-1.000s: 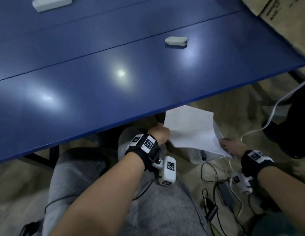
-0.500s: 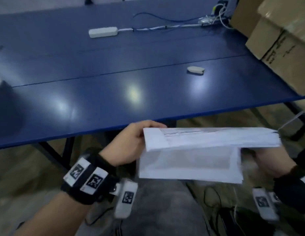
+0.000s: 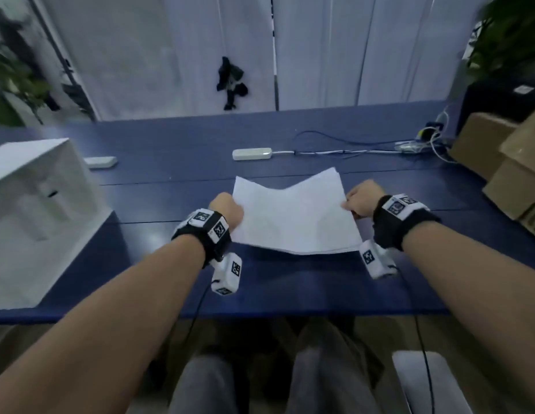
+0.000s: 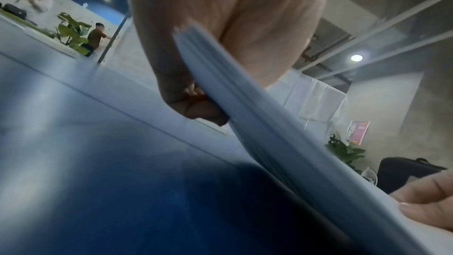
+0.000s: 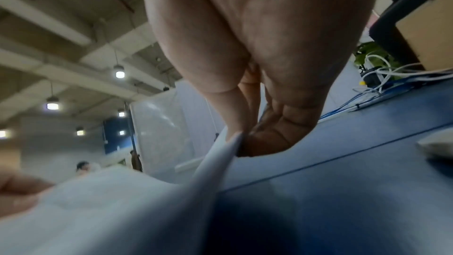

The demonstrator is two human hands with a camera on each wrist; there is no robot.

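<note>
Left hand has the papers by their left edge, fingers curled under and thumb on top; the left wrist view shows the stack's edge wedged between thumb and fingers. Right hand pinches the right edge, and from the right wrist you see the thumb and fingertips clamped right on the sheet's edge. So both hands are closed on the papers, one at each side, set apart by the stack's width.

Both forearms reach straight out over the near edge of the table, knuckles up, wrists level with each other, the right hand a touch farther away than the left. Each wrist wears a black band with white marker blocks.

The papers are white, several sheets thick (the layered edge is plain in the left wrist view), sagging in the middle so the far edge dips into a shallow V. The stack is over the middle of the blue table; its near edge casts a dark shadow on the top, and whether it touches the surface I cannot tell.

Out from there: a white box at the left, a small white bar beyond it, a white power strip at the far side with cables running right, and cardboard boxes at the right end.
</note>
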